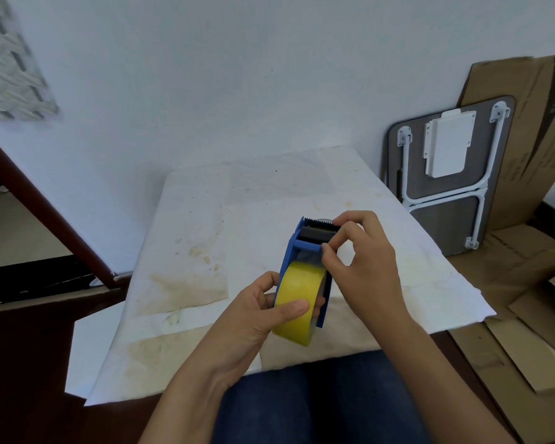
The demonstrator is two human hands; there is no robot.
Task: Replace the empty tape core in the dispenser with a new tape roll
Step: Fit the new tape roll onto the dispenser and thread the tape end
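Note:
A blue tape dispenser (289, 251) is held up over the table, its toothed cutter and black roller at the far end. A yellow tape roll (293, 296) sits inside it. My left hand (257, 315) grips the roll and the dispenser's near end, thumb lying across the yellow face. My right hand (362, 261) is at the dispenser's right side, thumb and forefinger pinching near the roller, where a clear strip of tape runs from the roll. No empty core is in view.
A white stained sheet covers the table (205, 251). A folded small table (446, 174) leans on the wall at right, with flattened cardboard (526, 267) behind and beside it. A dark red bed frame (45, 200) runs at left. My blue-trousered lap is below.

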